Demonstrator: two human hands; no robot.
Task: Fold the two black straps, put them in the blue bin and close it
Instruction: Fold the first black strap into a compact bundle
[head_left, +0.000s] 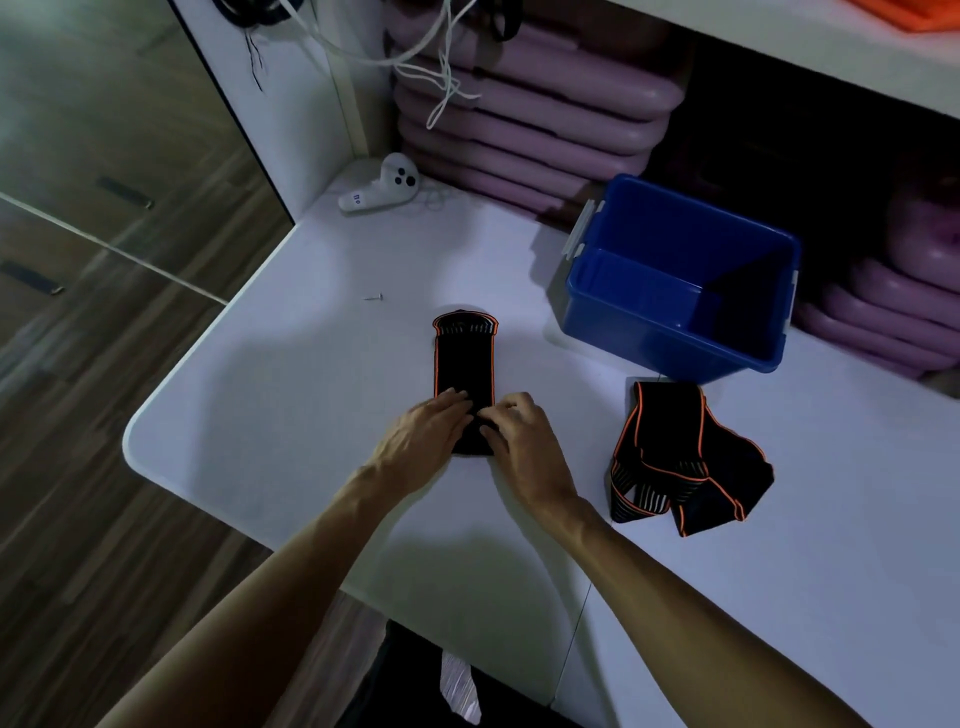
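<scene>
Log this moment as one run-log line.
step: folding first strap | left hand, right hand: both on its near end | second strap: loose, unfolded, on table | bin: open, empty

You see two black straps (464, 364) (680, 457) with orange edging and thin pale stripes near their ends, on a white table (291, 395). The bin (670, 322) is blue with whitish clips. Behind it the stacked pads (540, 124) are pink-purple, and the controller (382, 184) is white

No legible text anywhere.
</scene>
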